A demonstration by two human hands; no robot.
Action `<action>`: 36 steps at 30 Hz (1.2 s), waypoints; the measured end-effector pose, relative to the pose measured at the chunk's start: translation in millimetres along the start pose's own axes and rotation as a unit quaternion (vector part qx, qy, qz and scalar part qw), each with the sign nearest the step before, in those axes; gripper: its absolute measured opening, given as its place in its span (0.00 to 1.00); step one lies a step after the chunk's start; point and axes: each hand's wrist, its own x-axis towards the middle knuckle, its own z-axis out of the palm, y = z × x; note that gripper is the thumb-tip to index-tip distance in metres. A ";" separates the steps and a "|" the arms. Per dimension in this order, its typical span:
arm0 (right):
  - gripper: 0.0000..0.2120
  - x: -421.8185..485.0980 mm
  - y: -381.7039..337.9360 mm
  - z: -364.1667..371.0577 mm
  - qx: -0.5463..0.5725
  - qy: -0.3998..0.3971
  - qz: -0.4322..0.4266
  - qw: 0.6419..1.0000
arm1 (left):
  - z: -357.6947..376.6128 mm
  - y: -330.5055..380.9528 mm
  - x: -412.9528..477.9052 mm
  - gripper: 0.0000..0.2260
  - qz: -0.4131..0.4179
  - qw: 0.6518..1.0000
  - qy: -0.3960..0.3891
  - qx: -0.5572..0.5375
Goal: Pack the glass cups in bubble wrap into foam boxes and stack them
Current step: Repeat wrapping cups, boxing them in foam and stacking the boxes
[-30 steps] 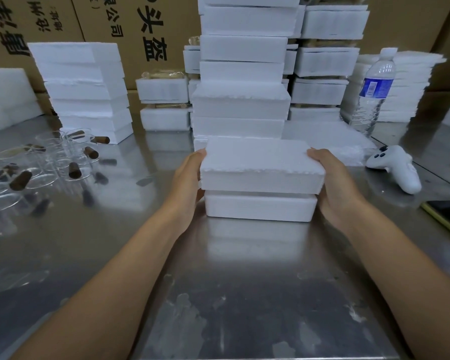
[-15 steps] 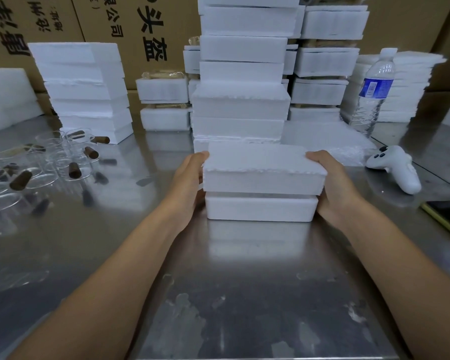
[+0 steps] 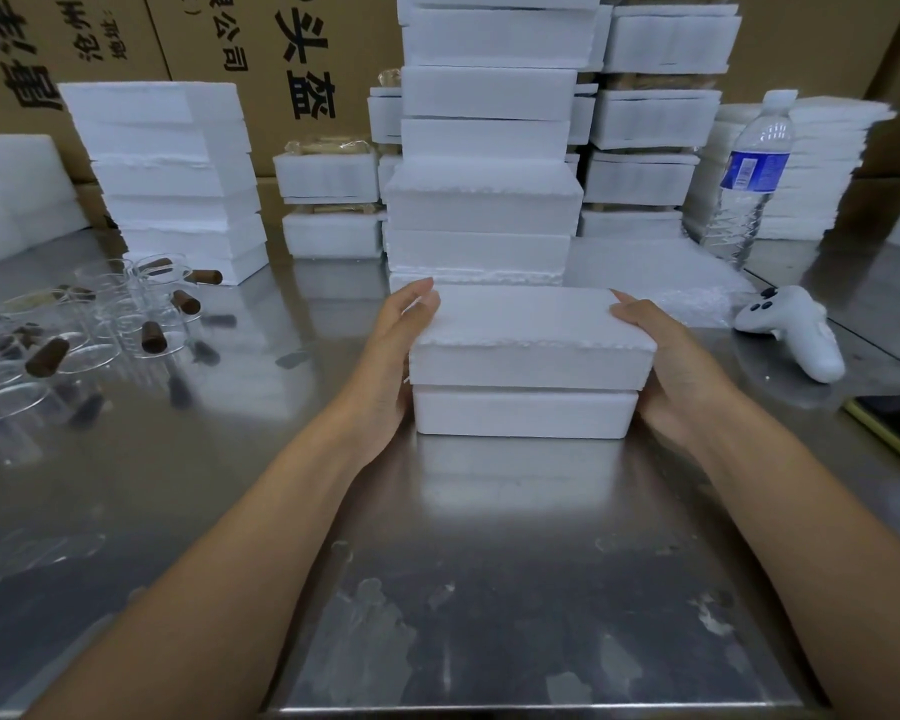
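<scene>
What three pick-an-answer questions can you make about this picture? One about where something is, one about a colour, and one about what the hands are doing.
1. Where does the water bottle stand?
A. Between the hands
B. To the right of the tall foam stack
C. Among the glasses

2. What colour is the bottle's label?
A. Red
B. Green
C. Blue

3. What is happening to the foam box?
A. The left hand and the right hand hold it, one at each end
B. It lies untouched on the table
C. One hand lifts its lid off

Answers:
1 B: it stands at the back right, beyond the white controller.
2 C: a blue band wraps its middle.
3 A: a hand clasps each end of the lidded box.
</scene>
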 end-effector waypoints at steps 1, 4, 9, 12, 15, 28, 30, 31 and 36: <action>0.20 -0.1 0.1 0.2 -0.001 0.001 -0.001 1.000 | 0.1 0.8 -0.8 0.18 -0.005 1.000 -0.002 0.003; 0.18 0.5 -0.7 -0.5 -0.004 -0.001 -0.003 1.000 | -2.2 1.7 -1.0 0.17 -0.007 0.999 -0.011 0.029; 0.15 -0.4 -0.7 -0.7 -0.030 -0.006 0.016 0.999 | -5.2 2.4 1.4 0.16 -0.003 0.997 -0.017 0.071; 0.09 -0.7 0.2 -0.6 -0.033 -0.024 0.009 0.999 | -7.0 2.1 3.6 0.14 -0.008 0.996 -0.019 0.086; 0.06 -0.5 0.6 -1.9 -0.030 -0.024 0.011 0.999 | -8.4 1.0 5.2 0.14 -0.009 0.995 -0.023 0.093; 0.01 -3.1 -5.3 -3.5 -0.017 0.000 0.076 0.997 | -7.3 1.4 3.3 0.11 -0.012 0.997 -0.012 0.070; 0.02 -4.7 -5.9 -2.2 -0.008 -0.004 0.076 0.997 | -6.7 1.7 2.6 0.12 -0.012 0.998 -0.009 0.068; 0.03 -5.6 -5.7 -1.5 0.000 -0.008 0.074 0.997 | -6.3 1.5 1.8 0.12 -0.009 0.998 -0.004 0.069; 0.09 -8.4 -5.0 0.9 0.043 -0.024 0.058 0.997 | 0.2 0.4 -6.9 0.14 0.009 0.997 0.027 0.076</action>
